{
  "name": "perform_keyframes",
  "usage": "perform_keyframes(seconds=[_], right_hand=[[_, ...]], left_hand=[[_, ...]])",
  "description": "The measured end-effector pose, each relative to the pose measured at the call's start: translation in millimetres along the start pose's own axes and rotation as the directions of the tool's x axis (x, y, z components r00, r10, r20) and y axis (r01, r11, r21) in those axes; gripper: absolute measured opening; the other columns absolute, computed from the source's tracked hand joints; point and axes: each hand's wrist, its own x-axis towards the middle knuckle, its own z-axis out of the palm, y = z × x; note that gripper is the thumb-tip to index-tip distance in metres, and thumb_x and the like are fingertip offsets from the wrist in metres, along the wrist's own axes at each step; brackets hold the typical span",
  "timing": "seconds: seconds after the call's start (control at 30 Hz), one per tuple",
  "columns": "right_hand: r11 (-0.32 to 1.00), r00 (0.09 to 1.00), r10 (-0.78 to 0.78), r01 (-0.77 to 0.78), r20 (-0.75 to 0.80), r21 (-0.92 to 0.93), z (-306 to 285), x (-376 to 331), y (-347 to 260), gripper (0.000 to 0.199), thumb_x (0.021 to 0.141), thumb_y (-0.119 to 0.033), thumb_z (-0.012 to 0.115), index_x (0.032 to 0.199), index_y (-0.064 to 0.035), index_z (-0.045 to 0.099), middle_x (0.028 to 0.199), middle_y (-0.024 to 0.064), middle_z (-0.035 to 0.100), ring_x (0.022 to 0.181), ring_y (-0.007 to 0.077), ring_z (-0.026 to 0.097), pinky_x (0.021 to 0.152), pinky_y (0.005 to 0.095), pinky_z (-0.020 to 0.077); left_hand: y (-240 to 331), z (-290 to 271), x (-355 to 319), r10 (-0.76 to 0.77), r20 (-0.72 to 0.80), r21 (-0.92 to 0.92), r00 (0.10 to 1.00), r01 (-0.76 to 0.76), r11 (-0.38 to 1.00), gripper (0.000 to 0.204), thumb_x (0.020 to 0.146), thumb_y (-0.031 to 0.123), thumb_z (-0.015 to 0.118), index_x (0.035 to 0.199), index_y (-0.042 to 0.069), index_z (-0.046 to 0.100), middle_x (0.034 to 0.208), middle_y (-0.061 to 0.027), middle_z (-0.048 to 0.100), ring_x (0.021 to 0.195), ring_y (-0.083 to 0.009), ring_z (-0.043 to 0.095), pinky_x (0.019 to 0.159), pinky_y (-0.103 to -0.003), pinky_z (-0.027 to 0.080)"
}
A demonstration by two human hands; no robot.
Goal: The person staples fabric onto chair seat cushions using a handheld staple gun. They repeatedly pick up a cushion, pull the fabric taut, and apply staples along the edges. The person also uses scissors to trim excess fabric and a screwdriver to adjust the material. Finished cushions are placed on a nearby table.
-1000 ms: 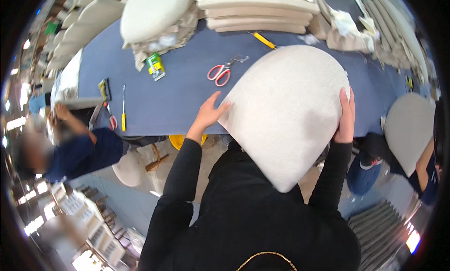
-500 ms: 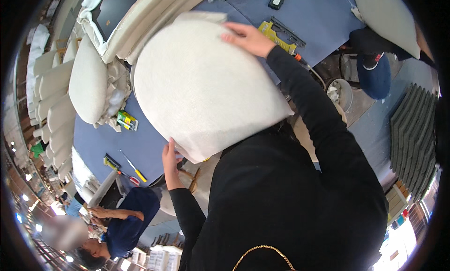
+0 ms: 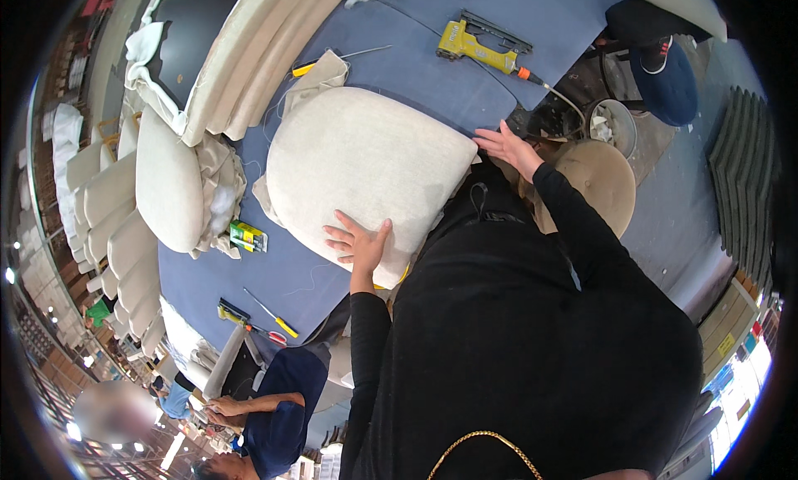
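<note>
A cream fabric-covered seat cushion [image 3: 366, 156] lies on the blue table against my body, its rounded end pointing away to the left. My left hand [image 3: 357, 241] rests on its near left part with the fingers spread. At the cushion's right corner my right hand [image 3: 509, 147] has its fingers stretched out, at or just beside the edge; contact there is hard to tell. Loose fabric [image 3: 320, 81] sticks out from under the cushion's far side. Beyond the right hand lies a yellow-green staple gun [image 3: 482, 48] with an orange hose fitting.
Upholstered panels [image 3: 258, 56] are stacked at far left, beside another cream cushion [image 3: 169, 181]. A green-yellow box [image 3: 248, 236], a screwdriver [image 3: 283, 322] and a second staple gun [image 3: 233, 312] lie left. A co-worker [image 3: 278, 401] works at lower left. A bucket [image 3: 611, 127] and round stool [image 3: 594, 185] stand right.
The cushion has come down flat onto the table. My left hand has moved from its edge onto its top. My right hand has left its far side and come nearer, to the right corner.
</note>
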Motion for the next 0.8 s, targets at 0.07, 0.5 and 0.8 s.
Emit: perform_keyframes(seconds=[0.07, 0.5, 0.8], right_hand=[[0.999, 1.0, -0.026, 0.025, -0.017, -0.043, 1.5, 5.9, -1.8, 0.096, 0.111, -0.079, 0.023, 0.168, -0.0054, 0.045, 0.167, 0.0201, 0.053, 0.159, 0.0324, 0.046, 0.135, 0.0451, 0.0278], [0.983, 0.987, -0.02, -0.01, -0.162, -0.184, 23.0, 15.4, -26.7, 0.1, 0.11, -0.079, 0.037, 0.165, 0.0033, 0.046, 0.161, 0.0266, 0.057, 0.153, 0.0316, 0.053, 0.13, 0.0415, 0.0336], [0.921, 0.987, -0.159, 0.135, -0.034, -0.365, 119.8, 213.0, -85.4, 0.088, 0.11, -0.073, 0.047, 0.152, 0.0023, 0.064, 0.152, 0.0192, 0.067, 0.143, 0.0266, 0.059, 0.122, 0.0362, 0.0403]], left_hand=[[0.2, -2.2, 2.8, -0.002, 0.012, 0.009, 1.0, 0.002, 1.0, 0.15, 0.083, 0.074, 0.083, 0.175, 0.021, -0.022, 0.171, -0.0338, -0.041, 0.155, -0.0609, -0.039, 0.118, -0.087, -0.006], [-65.9, -6.8, -17.2, 0.267, -0.306, 0.023, 0.914, -0.274, 0.962, 0.109, 0.099, 0.051, 0.077, 0.178, 0.012, 0.013, 0.183, -0.0295, 0.0, 0.17, -0.044, 0.007, 0.129, -0.07, 0.016], [-206.1, 51.9, -90.8, -0.258, -0.019, -1.0, 0.966, -0.014, 0.019, 0.072, 0.118, 0.053, 0.042, 0.168, 0.002, 0.04, 0.172, -0.02, 0.044, 0.158, -0.0337, 0.045, 0.124, -0.046, 0.042]])
